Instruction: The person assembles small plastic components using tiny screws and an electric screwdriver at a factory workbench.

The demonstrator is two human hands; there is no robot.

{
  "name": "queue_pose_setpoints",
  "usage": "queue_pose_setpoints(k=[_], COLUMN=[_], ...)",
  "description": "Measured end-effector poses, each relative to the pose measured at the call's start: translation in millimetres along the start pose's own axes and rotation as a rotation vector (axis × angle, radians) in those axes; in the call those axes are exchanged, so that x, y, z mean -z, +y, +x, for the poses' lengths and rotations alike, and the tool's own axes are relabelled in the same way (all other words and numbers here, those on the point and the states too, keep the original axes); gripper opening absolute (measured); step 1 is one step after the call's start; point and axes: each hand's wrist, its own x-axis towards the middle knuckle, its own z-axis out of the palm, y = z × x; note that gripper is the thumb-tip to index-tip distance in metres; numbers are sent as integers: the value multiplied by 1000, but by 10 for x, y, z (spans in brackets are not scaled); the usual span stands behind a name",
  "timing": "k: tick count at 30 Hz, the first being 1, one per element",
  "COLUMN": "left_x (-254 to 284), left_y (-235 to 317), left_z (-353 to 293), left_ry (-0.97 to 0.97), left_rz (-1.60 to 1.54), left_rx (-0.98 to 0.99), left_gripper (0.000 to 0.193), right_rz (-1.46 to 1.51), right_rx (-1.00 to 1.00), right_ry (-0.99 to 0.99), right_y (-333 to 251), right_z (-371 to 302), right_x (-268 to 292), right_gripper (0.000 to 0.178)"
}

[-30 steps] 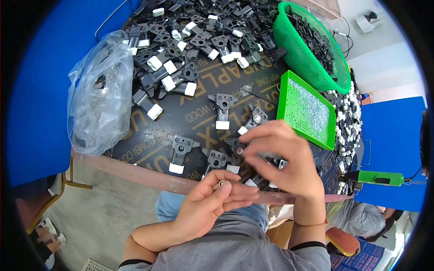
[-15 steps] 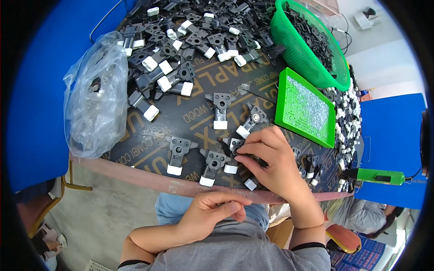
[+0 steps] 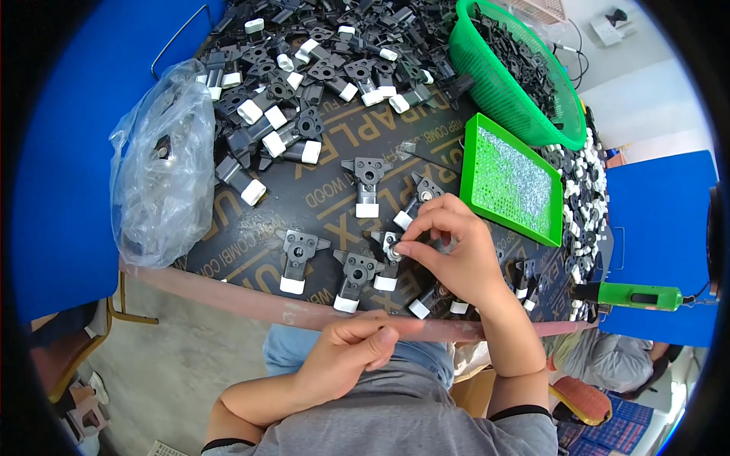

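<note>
My right hand [image 3: 460,247] is over a black plastic bracket with a white end cap [image 3: 386,267]. Its thumb and forefinger pinch a small round metal piece [image 3: 395,251] at the bracket's centre hole. Close to the table's front edge, my left hand [image 3: 351,351] is closed, thumb across its fingers; whatever it may hold is hidden. Similar brackets lie around: one at the left [image 3: 299,254], one beside the worked one [image 3: 356,275], one farther back [image 3: 369,178]. Another bracket [image 3: 427,191], with a shiny round piece in its hole, is partly behind my right hand.
A green tray of small shiny metal pieces [image 3: 513,182] stands right. Behind it a green basket [image 3: 494,87] holds black parts. Many capped brackets [image 3: 304,68] pile up at the back. A clear plastic bag [image 3: 163,175] lies left. A green-handled tool [image 3: 639,296] is at far right.
My right fingertips have moved slightly left and down onto the bracket's centre hole, where the metal piece now shows. My left hand has shifted slightly, its forefinger straighter.
</note>
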Motion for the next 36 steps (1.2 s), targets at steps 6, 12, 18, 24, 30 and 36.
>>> queue_pose_setpoints(k=[6, 12, 18, 24, 30, 36], left_x=[56, 112, 13, -73, -68, -262], left_y=[167, 181, 170, 109, 193, 415], left_z=[82, 131, 158, 70, 10, 29], left_ry=[-124, -227, -116, -14, -22, 61], left_rz=[210, -55, -189, -221, -118, -245], left_rx=[-19, 157, 191, 123, 160, -49], left_gripper=[20, 25, 29, 27, 32, 57], right_rz=[316, 595, 351, -199, -376, -226], right_rx=[285, 128, 92, 264, 277, 189], right_ry=[-405, -642, -419, -2, -15, 87], right_y=[-187, -207, -215, -47, -145, -362], right_z=[-101, -108, 158, 820, 866, 714], right_x=[291, 208, 291, -15, -56, 85], right_gripper=[21, 17, 9, 9, 14, 14])
